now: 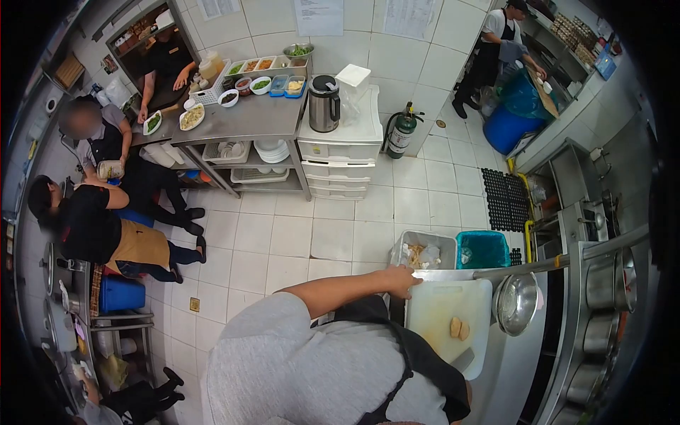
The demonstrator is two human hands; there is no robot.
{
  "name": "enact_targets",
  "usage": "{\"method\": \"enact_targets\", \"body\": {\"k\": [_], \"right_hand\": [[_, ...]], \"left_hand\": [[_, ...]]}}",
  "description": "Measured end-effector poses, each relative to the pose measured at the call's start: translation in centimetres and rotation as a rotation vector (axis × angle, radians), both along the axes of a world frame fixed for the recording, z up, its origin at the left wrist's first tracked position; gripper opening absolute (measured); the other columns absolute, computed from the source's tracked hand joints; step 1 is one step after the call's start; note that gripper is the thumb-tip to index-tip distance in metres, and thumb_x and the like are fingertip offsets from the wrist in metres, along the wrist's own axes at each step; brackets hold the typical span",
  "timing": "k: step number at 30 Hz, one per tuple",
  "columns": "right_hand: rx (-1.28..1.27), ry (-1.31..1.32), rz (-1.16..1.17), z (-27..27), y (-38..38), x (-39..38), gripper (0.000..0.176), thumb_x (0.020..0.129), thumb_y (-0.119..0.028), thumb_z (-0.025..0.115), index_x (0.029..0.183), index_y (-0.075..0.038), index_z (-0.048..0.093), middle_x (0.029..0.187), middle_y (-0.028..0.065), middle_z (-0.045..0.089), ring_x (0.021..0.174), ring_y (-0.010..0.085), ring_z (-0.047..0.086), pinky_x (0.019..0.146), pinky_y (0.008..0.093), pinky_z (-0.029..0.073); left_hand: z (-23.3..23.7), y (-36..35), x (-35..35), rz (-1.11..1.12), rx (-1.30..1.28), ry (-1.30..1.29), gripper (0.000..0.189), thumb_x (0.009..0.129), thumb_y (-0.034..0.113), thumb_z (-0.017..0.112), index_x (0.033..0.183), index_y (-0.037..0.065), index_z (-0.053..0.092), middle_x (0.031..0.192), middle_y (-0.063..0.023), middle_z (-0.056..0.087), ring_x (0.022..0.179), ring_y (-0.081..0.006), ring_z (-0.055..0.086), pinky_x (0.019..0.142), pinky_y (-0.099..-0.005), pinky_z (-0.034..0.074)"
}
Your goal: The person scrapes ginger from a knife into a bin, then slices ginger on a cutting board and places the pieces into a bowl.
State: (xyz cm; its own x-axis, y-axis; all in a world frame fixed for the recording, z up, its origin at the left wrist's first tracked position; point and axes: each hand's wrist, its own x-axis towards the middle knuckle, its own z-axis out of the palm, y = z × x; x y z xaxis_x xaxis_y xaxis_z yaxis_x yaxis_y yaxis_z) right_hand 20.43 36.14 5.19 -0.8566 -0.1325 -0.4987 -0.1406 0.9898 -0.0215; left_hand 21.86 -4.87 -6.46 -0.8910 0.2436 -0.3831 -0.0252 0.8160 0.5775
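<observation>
Cutting board (439,312) corner sits under left hand (400,280); clamped or resting flat, cannot tell. Risk: a loose hold lets it skid, spilling food pieces (459,328) beyond the grip.

One fisheye view looks steeply down from overhead, the cutting board (438,312) near, floor (283,241) beyond.

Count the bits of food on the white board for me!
2. Both lie on the cutting board near its right edge: one piece on the left, a second piece right beside it. Nothing seems hidden.
</observation>
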Motion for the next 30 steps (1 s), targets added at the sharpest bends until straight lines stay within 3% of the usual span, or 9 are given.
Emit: {"method": "enact_targets", "body": {"k": [11,16,17,18,20,21,23,25,30], "right_hand": [[-0.293,0.262,0.105,-7.3,-0.8,-5.2,0.039,0.094,-0.031,0.077,0.120,-0.002,0.074,0.106,0.0228,0.073,0.105,0.0449,0.071,0.090,0.0524,0.056],[-0.321,0.373,-0.208,-10.8,6.6,7.7,0.038,0.094,-0.031,0.076,0.119,-0.003,0.072,0.106,0.0222,0.070,0.106,0.0463,0.068,0.090,0.0542,0.054],[-0.292,0.393,-0.316,-10.9,8.5,13.3,0.038,0.094,-0.031,0.076,0.119,-0.003,0.071,0.106,0.0221,0.070,0.106,0.0466,0.067,0.090,0.0546,0.054],[-0.222,0.300,-0.288,-9.6,7.9,12.9,0.037,0.091,-0.028,0.076,0.118,-0.004,0.071,0.107,0.0215,0.070,0.104,0.0469,0.067,0.090,0.0568,0.054],[-0.179,0.399,-0.480,-8.9,6.2,13.5,0.032,0.089,-0.026,0.074,0.113,-0.006,0.070,0.109,0.0215,0.071,0.104,0.0471,0.066,0.092,0.0592,0.054],[-0.121,0.489,-0.376,-10.7,7.3,14.5,0.034,0.090,-0.029,0.075,0.115,-0.006,0.070,0.108,0.0225,0.071,0.109,0.0481,0.066,0.093,0.0597,0.055],[-0.125,0.395,-0.683,-6.4,4.4,14.7,0.052,0.090,-0.035,0.078,0.131,-0.006,0.065,0.121,0.0241,0.068,0.119,0.0473,0.067,0.100,0.0572,0.057],[-0.119,0.334,-0.735,-5.2,4.0,15.7,0.060,0.092,-0.037,0.079,0.140,-0.008,0.060,0.125,0.0254,0.067,0.119,0.0466,0.068,0.100,0.0560,0.058],[-0.252,0.245,-0.871,-5.2,1.6,17.9,0.072,0.090,-0.035,0.085,0.150,-0.012,0.052,0.121,0.0259,0.069,0.108,0.0477,0.072,0.096,0.0545,0.058]], "left_hand": [[-0.2,-0.8,-2.5,-0.061,0.019,-0.019,0.063,0.097,0.049,0.076,0.151,0.019,0.070,0.150,-0.0207,0.061,0.140,-0.0435,0.057,0.112,-0.0570,0.052],[-1.9,-2.4,-3.7,-0.064,0.127,0.089,0.067,0.096,0.053,0.078,0.146,0.008,0.071,0.149,-0.0270,0.064,0.142,-0.0476,0.056,0.121,-0.0557,0.045],[-2.3,-3.0,-4.0,-0.055,0.171,0.099,0.063,0.097,0.048,0.079,0.145,0.007,0.070,0.149,-0.0270,0.064,0.142,-0.0459,0.056,0.123,-0.0533,0.044],[-3.8,-3.7,-4.2,-0.055,0.213,0.179,0.059,0.099,0.044,0.081,0.143,0.005,0.070,0.150,-0.0259,0.064,0.143,-0.0437,0.056,0.124,-0.0511,0.043],[0.2,-3.9,-4.5,-0.025,0.254,0.154,0.058,0.100,0.038,0.080,0.144,0.003,0.069,0.149,-0.0254,0.065,0.142,-0.0430,0.058,0.124,-0.0505,0.044],[-0.2,-4.4,-5.1,-0.044,0.252,0.161,0.057,0.101,0.039,0.080,0.145,0.004,0.069,0.152,-0.0258,0.064,0.146,-0.0432,0.055,0.125,-0.0499,0.042],[2.2,-4.4,-6.2,-0.133,0.194,0.164,0.057,0.102,0.037,0.080,0.147,0.004,0.068,0.158,-0.0272,0.060,0.153,-0.0440,0.050,0.127,-0.0503,0.040],[3.4,-4.0,-7.3,-0.141,0.208,0.162,0.056,0.103,0.034,0.079,0.150,0.004,0.067,0.159,-0.0310,0.057,0.154,-0.0441,0.050,0.124,-0.0483,0.043],[8.6,1.8,-9.8,-0.247,0.242,0.073,0.055,0.103,0.034,0.078,0.147,0.003,0.069,0.158,-0.0300,0.058,0.151,-0.0437,0.053,0.118,-0.0468,0.049]]}}
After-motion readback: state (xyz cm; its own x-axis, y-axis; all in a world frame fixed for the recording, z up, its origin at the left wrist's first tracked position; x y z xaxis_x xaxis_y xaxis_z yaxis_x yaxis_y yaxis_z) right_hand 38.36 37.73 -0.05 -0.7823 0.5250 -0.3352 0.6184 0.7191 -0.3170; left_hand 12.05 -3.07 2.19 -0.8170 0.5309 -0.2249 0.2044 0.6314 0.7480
